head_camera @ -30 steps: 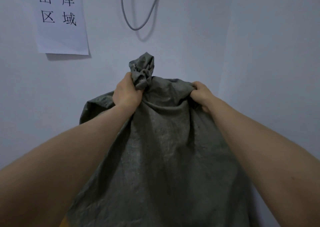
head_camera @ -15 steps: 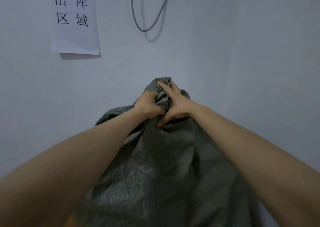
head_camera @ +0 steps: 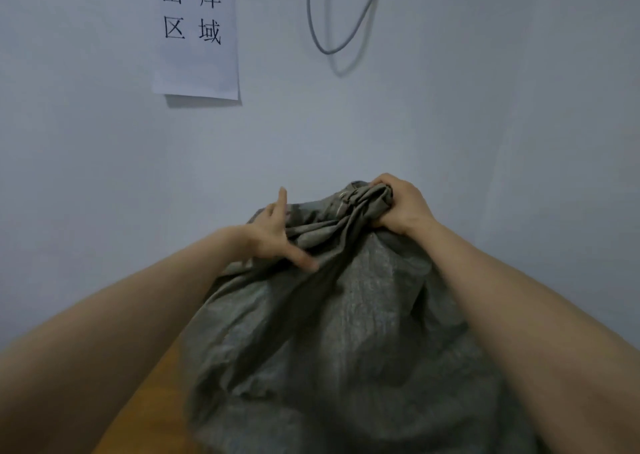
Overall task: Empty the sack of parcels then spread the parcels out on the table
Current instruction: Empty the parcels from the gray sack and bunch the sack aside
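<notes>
With only the right hand clenched round the bunched neck of the sack and the fingers of the left hand splayed loose on it, the load could slump off the bench.

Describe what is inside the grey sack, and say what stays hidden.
Nothing inside shows. The sack is opaque cloth, and the right hand grips its bunched neck. The left hand rests open on the cloth. Whatever it holds is covered.
</notes>
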`<state>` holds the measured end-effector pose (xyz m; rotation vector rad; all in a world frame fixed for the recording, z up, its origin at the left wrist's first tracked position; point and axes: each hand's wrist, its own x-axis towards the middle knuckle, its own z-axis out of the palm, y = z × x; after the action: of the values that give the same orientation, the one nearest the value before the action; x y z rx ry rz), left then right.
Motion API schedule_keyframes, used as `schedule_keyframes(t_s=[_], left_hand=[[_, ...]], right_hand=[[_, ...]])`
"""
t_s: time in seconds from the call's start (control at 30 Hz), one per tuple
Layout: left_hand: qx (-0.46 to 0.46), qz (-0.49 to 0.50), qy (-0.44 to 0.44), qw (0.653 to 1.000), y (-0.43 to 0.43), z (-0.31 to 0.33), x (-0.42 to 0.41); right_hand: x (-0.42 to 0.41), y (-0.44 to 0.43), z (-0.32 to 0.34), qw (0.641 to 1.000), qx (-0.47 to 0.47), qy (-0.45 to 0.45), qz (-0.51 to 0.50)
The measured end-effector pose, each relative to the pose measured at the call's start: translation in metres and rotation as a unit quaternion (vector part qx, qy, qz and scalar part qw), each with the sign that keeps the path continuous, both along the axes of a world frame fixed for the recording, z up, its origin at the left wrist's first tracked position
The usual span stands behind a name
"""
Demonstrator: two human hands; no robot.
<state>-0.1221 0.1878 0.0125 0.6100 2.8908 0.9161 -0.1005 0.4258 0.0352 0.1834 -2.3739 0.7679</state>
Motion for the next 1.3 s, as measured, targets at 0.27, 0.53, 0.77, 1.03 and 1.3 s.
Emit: schedule_keyframes(t_s=[0.27,0.53,0.77,1.03,1.3], left_hand=[[-0.08,0.084,0.044,0.992,-0.037,-0.041,-0.048],[-0.031,0.051,-0.078,0.995,-0.036,-0.051,-0.061],[0.196,0.194,0.008,0.961,-0.024,-0.027,-0.067],[0.41,0.19,0.112,0.885,0.01,0.039,-0.073],[0.437,0.182,0.184,0.861,0.041,0.054,-0.071]], right_hand=[[0.001,0.021,-0.003,0.995,-0.027,-0.072,0.064],[-0.005,0.033,-0.022,0.986,-0.027,-0.151,0.057],[-0.017,0.021,-0.011,0.998,-0.05,-0.043,0.009],[-0.016,0.031,0.043,0.974,-0.197,0.109,0.006],[-0.003,0.047,0.023,0.981,-0.172,0.087,-0.033]])
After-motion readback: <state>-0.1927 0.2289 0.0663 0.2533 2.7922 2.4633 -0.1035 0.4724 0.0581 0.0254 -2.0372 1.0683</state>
